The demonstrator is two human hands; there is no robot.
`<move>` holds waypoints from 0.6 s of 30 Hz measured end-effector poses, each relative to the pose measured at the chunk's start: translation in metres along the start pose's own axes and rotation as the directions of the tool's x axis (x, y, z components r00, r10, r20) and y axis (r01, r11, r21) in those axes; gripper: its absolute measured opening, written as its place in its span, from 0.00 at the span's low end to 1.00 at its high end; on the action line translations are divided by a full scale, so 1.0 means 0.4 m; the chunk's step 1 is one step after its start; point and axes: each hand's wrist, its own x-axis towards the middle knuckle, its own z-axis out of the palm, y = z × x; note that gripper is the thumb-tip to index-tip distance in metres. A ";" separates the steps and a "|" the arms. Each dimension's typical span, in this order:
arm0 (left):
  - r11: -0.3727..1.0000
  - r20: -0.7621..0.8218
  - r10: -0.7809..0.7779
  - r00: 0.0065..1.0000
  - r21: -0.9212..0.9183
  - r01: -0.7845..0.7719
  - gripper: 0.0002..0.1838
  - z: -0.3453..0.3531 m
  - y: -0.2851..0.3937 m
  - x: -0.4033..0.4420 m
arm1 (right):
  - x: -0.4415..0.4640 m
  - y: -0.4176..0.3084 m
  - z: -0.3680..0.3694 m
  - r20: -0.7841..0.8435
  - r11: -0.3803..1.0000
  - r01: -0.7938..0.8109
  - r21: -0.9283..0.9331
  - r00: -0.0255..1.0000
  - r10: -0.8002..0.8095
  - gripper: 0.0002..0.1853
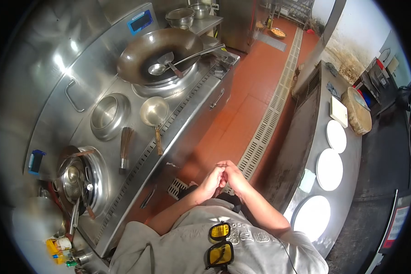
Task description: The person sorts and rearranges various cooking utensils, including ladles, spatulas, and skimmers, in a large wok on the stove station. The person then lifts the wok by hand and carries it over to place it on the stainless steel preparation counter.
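In front of my waist, my left hand [210, 184] and my right hand [234, 176] are brought together, touching, with their fingers curled closed against each other. No object shows in either hand. Below them hangs a pair of yellow-lensed glasses [221, 253] on the grey shirt. On the steel range [169, 130] to the left, a ladle-like pan with a wooden handle [154, 112] lies beside a brush [125, 146]. White plates [329, 169] stand on the counter to the right of my hands.
A large wok [132, 52] holds a ladle [157, 69] and a spatula [166, 59] on the range. Nearer, a smaller wok [66, 157] also holds utensils. A chopping block [355, 111] sits on the right counter [301, 194]. A drain grate [260, 141] runs along the red floor.
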 end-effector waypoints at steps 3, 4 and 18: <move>1.000 -0.018 0.013 1.000 -0.013 -0.013 0.15 0.005 0.037 0.043 | 0.043 -0.023 -0.015 0.011 0.999 0.027 0.023 1.000 -0.027 0.16; 1.000 -0.011 0.018 1.000 -0.017 -0.018 0.14 0.001 0.048 0.062 | 0.060 -0.037 -0.020 0.017 0.999 0.028 0.024 0.999 -0.029 0.16; 0.986 -0.066 0.163 0.984 -0.034 -0.166 0.13 -0.089 0.373 0.385 | 0.481 -0.270 -0.015 0.053 0.992 0.064 -0.108 0.997 -0.058 0.14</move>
